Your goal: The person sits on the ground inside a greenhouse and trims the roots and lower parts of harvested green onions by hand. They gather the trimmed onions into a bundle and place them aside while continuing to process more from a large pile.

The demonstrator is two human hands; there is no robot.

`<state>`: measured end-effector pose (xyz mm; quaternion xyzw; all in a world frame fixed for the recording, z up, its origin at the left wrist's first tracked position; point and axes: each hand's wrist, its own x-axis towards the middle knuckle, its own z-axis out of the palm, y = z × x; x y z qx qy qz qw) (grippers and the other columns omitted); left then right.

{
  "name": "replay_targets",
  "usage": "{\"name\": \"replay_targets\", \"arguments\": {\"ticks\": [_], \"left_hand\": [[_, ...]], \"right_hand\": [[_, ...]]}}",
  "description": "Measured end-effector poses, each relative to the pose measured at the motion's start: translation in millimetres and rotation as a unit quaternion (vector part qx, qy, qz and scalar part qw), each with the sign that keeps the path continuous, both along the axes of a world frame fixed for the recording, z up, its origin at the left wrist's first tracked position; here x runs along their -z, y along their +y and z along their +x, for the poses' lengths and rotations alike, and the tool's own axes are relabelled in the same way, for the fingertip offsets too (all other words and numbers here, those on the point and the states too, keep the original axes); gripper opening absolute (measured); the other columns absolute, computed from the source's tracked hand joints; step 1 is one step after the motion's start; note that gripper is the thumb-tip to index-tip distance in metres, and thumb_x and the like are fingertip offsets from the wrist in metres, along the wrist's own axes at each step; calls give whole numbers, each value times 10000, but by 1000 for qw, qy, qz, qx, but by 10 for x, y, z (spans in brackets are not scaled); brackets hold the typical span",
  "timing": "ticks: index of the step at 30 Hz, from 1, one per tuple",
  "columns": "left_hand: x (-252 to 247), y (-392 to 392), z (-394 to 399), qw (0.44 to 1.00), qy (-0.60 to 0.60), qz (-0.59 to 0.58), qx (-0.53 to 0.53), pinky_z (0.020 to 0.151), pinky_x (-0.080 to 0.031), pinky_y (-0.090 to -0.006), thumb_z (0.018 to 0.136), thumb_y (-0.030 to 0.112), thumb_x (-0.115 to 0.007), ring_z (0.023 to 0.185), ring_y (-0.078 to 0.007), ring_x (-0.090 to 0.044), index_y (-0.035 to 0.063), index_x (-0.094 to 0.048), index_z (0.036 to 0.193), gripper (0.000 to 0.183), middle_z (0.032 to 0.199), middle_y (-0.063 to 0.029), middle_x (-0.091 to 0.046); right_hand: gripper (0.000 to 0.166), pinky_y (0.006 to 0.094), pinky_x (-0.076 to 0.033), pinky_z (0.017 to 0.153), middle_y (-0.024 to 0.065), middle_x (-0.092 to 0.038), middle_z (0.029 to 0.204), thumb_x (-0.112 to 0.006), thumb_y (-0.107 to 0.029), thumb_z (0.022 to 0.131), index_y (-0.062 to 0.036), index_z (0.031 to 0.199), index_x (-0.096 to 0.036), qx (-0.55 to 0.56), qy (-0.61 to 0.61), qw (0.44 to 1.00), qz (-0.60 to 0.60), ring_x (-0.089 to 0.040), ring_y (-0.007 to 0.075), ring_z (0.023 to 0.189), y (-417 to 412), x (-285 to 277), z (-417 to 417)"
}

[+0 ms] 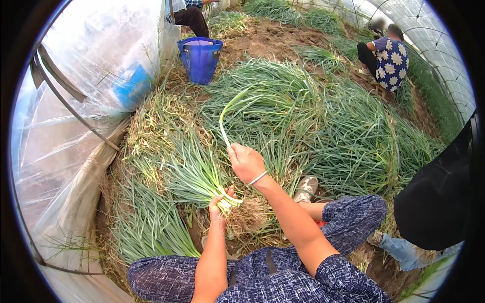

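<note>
My left hand is closed around a bunch of leafy green plants, likely garlic chives or leeks. The bunch's brown, fibrous roots spread towards the right, and its leaves point up and to the left. Above it, my right hand grips the base of a single green stalk. That stalk rises from my fingers and arches over to the right. Beside my left knee lies a pile of the same plants. Straight ahead, larger heaps of them cover the soil.
A blue bucket stands at the upper left, near a seated person's leg. Another person squats at the upper right. Plastic sheeting hangs along the left. Dry yellow leaf litter covers the ground there. A black object blocks the right side.
</note>
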<state>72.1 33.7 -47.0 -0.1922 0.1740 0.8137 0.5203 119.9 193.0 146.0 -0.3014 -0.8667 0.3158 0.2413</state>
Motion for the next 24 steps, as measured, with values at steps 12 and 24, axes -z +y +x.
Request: {"name": "replay_targets", "arguments": {"ticks": [12,24], "left_hand": [[275,-74,140,983,52,-153,87,684,-510,-347,712,-1,-534,690,-244,-578,-49,-555,941,235,784,-136,-570],[-697,61,-433,995,88,47,19,711,-494,-349,724,78,-528,695,-164,-545,18,-483,1061,346,794,-62,-539]], "right_hand": [[338,450,-494,686,190,-647,783,-431,-304,887,-46,860,-647,-212,-329,920,-36,-635,333,747,-717,943,718],[298,436,-462,783,196,-635,928,-524,-289,805,-48,951,-620,167,-218,943,-188,-597,365,867,380,2662,1347]]}}
